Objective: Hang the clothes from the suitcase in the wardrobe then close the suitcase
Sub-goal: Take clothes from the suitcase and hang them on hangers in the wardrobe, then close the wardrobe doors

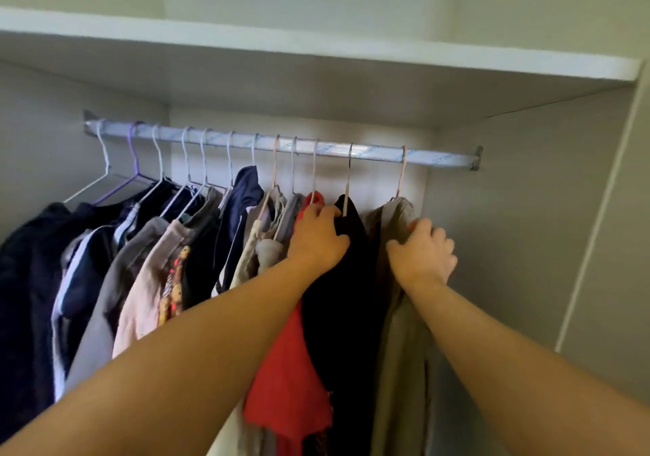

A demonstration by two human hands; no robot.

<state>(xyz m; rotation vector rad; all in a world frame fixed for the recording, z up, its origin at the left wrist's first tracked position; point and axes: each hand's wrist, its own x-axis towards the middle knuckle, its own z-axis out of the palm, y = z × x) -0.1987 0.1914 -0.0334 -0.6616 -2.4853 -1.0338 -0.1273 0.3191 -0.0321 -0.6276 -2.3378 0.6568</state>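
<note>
Inside the wardrobe, a silver rail (432, 157) carries several hangers with clothes. A black garment (344, 300) hangs between a red garment (288, 360) and a beige garment (401, 343) at the right end. My left hand (316, 241) grips the black garment's shoulder just below its hanger hook. My right hand (424, 251) grips the top of the beige garment near its hanger. The suitcase is out of view.
A white shelf (351, 54) runs above the rail. Dark, white-striped, grey and pink clothes (140, 262) fill the left part of the rail. The wardrobe's right side wall (520, 226) stands just beyond the beige garment, with a short bare stretch of rail there.
</note>
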